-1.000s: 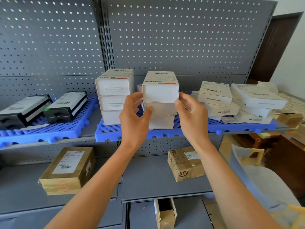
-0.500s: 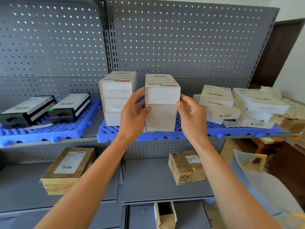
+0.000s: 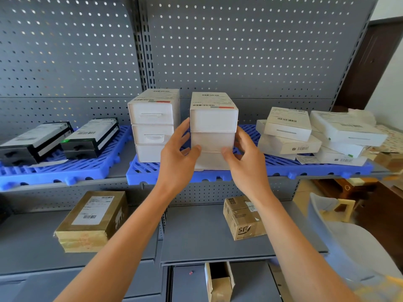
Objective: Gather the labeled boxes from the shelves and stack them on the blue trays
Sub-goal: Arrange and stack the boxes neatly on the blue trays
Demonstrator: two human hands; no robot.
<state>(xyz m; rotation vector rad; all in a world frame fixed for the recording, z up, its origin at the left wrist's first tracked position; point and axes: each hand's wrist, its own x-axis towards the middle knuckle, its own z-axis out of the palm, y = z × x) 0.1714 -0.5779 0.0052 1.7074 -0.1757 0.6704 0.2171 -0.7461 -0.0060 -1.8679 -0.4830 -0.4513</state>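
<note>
A stack of three white labeled boxes (image 3: 213,118) stands on the middle blue tray (image 3: 272,168). My left hand (image 3: 177,153) holds the stack's left side, its thumb on the front of the middle box. Opposite it, my right hand (image 3: 246,158) holds the right side, thumb also on the front. A second stack of three white boxes (image 3: 152,125) stands just to the left on the same tray. Flat white labeled boxes (image 3: 287,127) lie piled at the tray's right end.
Two black boxes (image 3: 32,140) (image 3: 91,136) lie on the left blue tray (image 3: 43,171). On the lower grey shelf sit a taped brown parcel (image 3: 91,221) and a small SF carton (image 3: 242,216). An open carton (image 3: 219,280) stands below. A grey chair (image 3: 349,236) is at the right.
The boxes I held were askew a second ago and now sit squared up as one stack on the tray. Both thumbs have moved onto the stack's front.
</note>
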